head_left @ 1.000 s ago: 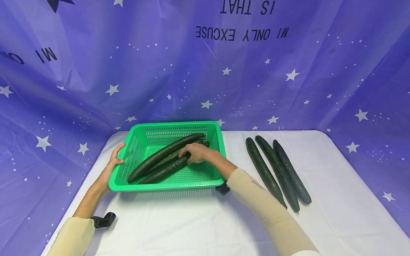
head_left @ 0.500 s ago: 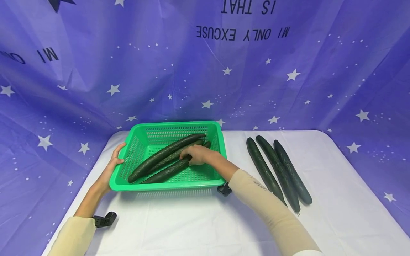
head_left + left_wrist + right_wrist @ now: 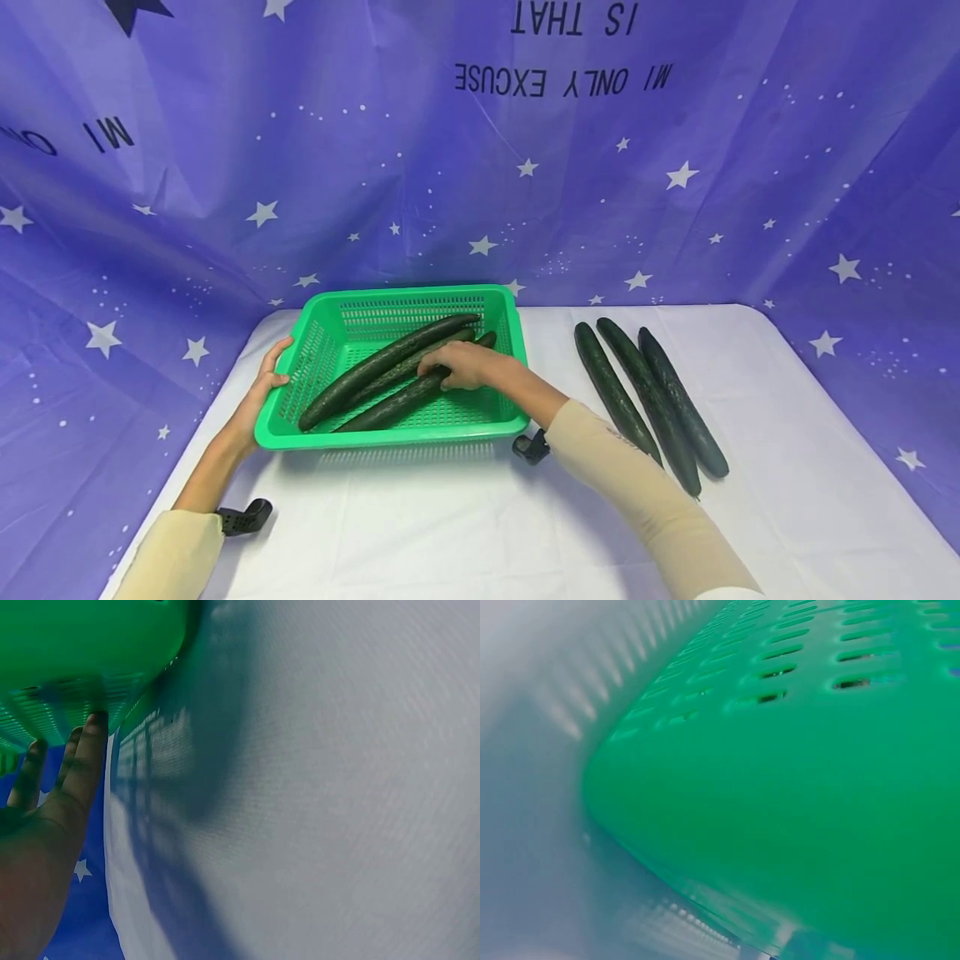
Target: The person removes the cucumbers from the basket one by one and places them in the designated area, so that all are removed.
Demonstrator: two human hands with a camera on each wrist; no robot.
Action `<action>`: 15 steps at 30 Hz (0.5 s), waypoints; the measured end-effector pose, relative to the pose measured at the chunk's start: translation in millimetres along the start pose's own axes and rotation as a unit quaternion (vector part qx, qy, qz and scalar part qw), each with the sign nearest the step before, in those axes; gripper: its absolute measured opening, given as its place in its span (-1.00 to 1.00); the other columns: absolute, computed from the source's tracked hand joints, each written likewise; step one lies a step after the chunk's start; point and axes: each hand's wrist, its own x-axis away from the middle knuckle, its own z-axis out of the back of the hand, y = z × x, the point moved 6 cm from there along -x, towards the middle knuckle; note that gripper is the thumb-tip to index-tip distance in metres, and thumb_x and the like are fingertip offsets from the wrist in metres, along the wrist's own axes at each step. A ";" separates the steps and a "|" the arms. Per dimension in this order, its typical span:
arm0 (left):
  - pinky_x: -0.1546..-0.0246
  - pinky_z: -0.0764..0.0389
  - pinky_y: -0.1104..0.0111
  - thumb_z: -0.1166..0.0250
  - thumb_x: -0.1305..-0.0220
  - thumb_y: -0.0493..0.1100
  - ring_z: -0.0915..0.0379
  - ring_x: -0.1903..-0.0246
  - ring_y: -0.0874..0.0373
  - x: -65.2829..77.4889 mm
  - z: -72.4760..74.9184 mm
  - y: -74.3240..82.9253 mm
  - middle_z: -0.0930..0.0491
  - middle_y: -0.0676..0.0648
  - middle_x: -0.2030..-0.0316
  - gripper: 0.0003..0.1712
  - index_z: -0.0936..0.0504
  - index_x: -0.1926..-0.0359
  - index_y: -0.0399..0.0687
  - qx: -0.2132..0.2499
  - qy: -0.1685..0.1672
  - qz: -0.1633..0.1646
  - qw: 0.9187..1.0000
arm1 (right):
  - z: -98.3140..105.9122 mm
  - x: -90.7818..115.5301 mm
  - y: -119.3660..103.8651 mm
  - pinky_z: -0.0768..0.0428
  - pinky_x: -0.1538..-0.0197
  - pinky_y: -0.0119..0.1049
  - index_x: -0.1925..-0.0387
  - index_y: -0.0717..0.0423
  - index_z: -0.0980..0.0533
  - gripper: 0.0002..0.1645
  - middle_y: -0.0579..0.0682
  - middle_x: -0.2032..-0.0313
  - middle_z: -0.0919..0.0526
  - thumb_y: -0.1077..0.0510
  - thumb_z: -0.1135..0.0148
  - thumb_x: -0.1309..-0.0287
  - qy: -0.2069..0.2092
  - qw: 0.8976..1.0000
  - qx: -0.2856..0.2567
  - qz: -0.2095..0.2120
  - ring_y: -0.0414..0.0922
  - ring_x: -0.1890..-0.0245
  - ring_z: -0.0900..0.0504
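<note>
A green plastic basket (image 3: 397, 432) with slotted walls is on the white-covered table, tilted toward me in the head view. My left hand (image 3: 258, 396) grips its left rim, thumb and a finger over the edge; in the left wrist view other fingers (image 3: 90, 750) reach up against the outer wall. Inside lie a rear cucumber (image 3: 375, 365), a middle cucumber (image 3: 393, 377) and a front cucumber (image 3: 390, 408), all slanting up to the right. My right hand (image 3: 467, 365) reaches over the right rim and grips the front cucumber near its upper end, hiding part of it.
Right of the basket, three more cucumbers (image 3: 651, 400) lie side by side on the white tablecloth (image 3: 405, 533), partly behind my right sleeve (image 3: 637, 492). A purple star-printed curtain (image 3: 420, 183) stands behind the table. The right wrist view is filled by the basket's outer wall (image 3: 780, 795).
The front cucumber has shifted slightly right in my right hand, and a gap has opened between it and the middle one. My left hand stays on the rim.
</note>
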 end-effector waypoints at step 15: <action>0.15 -0.51 0.39 0.30 -0.47 -0.17 -0.35 0.07 0.21 0.2 1.1 -1.0 -0.02 -0.09 -0.22 -0.31 0.11 -0.52 0.49 -0.019 0.004 0.005 1.000 | 44.4 24.1 -21.1 -0.33 -0.28 -0.22 -0.24 -0.02 -0.54 -0.47 -0.10 -0.21 -0.55 0.23 -0.36 -0.24 0.099 0.993 -0.009 0.064 -0.07 -0.24 -0.39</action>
